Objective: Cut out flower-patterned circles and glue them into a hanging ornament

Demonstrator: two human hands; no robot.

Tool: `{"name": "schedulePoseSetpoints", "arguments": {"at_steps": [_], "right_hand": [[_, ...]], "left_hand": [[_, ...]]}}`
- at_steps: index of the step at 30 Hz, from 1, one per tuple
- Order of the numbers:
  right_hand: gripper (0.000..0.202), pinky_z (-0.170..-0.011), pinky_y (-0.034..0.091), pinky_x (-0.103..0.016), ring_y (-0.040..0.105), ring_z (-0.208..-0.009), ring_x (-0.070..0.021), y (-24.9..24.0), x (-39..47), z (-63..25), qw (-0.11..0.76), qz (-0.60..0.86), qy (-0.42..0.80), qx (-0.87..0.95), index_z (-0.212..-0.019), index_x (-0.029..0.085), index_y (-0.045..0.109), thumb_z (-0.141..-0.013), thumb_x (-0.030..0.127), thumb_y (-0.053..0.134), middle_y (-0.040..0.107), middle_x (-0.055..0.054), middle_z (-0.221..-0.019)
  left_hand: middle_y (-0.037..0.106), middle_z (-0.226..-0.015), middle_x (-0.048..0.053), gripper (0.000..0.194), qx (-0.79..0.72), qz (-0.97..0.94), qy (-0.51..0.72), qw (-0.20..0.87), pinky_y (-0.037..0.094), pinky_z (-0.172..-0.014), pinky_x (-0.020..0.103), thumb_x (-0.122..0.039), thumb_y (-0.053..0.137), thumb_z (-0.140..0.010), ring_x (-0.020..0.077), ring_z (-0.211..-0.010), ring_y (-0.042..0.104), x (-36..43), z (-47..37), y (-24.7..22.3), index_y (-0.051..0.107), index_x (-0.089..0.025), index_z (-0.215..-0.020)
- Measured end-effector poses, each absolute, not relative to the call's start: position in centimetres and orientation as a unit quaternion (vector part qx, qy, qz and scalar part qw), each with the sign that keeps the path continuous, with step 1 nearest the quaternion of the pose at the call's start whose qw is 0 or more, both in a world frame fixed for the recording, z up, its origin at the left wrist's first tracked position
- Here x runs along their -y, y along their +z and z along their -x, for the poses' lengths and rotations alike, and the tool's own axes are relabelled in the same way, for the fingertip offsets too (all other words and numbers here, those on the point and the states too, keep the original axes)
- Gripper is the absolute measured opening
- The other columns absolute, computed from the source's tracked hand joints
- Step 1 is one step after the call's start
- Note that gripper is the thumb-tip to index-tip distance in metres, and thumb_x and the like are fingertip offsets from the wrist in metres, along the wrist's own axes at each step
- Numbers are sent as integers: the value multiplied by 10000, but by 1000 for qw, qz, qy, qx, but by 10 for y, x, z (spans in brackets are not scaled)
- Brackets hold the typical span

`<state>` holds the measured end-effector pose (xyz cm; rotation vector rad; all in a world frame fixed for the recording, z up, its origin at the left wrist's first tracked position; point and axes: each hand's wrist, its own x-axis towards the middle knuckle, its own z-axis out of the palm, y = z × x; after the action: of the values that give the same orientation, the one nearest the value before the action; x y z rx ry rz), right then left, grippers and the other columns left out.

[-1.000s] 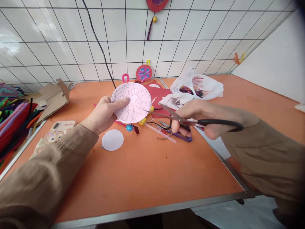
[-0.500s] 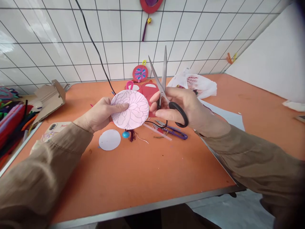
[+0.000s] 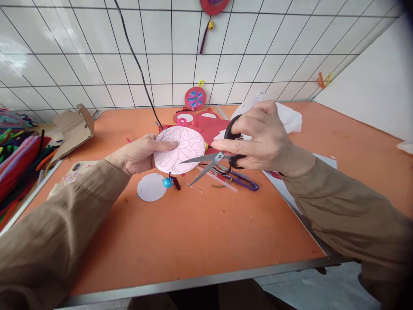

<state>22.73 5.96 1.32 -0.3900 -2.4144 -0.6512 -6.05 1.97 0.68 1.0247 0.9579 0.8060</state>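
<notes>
My left hand (image 3: 145,150) grips a round pink paper disc (image 3: 182,144) drawn with petal lines, thumb on its face. Beneath the disc hang a blue bell (image 3: 167,182) and a dark red tassel (image 3: 176,184). In my right hand (image 3: 263,140) are black-handled scissors (image 3: 206,165), their blades spread and pointing left. One blade crosses in front of the disc's lower right edge. A white paper circle (image 3: 151,187) lies on the table under my left hand. Purple-handled snips (image 3: 243,181) rest on the table below the scissors.
Red cut paper (image 3: 211,122) lies behind the disc, with a decorated red ornament (image 3: 195,98) against the tiled wall. Left are a phone (image 3: 75,170), cardboard (image 3: 75,131) and coloured pipe cleaners (image 3: 19,168). A white plastic bag (image 3: 290,117) sits at the back right.
My right hand has turned over, swinging the scissors from pointing upward to pointing left and down at the disc. My left hand still holds the disc. The view has shifted slightly.
</notes>
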Motion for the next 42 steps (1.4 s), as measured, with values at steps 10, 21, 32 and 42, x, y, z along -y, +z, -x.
{"name": "schedulePoseSetpoints", "arguments": {"at_steps": [10, 21, 32, 42], "right_hand": [[210, -841, 313, -456, 470, -700, -190, 10, -51, -218, 273, 234, -156, 920, -986, 411, 734, -911, 366, 543, 537, 0, -677], [384, -860, 293, -462, 414, -646, -189, 12, -47, -216, 312, 283, -46, 906, -884, 352, 731, -993, 548, 419, 507, -10, -618], [238, -785, 284, -406, 375, -594, -145, 0, -53, -220, 306, 247, -205, 897, -884, 376, 722, -967, 343, 501, 508, 31, -606], [273, -788, 321, -395, 393, -585, -141, 0, -52, -220, 297, 269, -176, 899, -846, 363, 715, -986, 390, 482, 486, 26, -581]], "left_hand": [[799, -1005, 160, 234, -415, -444, 344, 716, 642, -713, 326, -198, 792, -779, 270, -851, 762, -17, 58, 9, 786, -138, -1005], [803, -971, 159, 201, -424, -436, 348, 713, 645, -768, 340, -195, 807, -764, 281, -885, 768, -19, 59, 6, 786, -135, -954], [792, -1050, 180, 283, -443, -432, 346, 706, 640, -853, 397, -207, 832, -726, 334, -1008, 755, -19, 60, 6, 776, -137, -994], [797, -1016, 177, 217, -417, -443, 338, 718, 643, -801, 345, -212, 816, -759, 296, -941, 766, -20, 60, 4, 791, -130, -958]]}}
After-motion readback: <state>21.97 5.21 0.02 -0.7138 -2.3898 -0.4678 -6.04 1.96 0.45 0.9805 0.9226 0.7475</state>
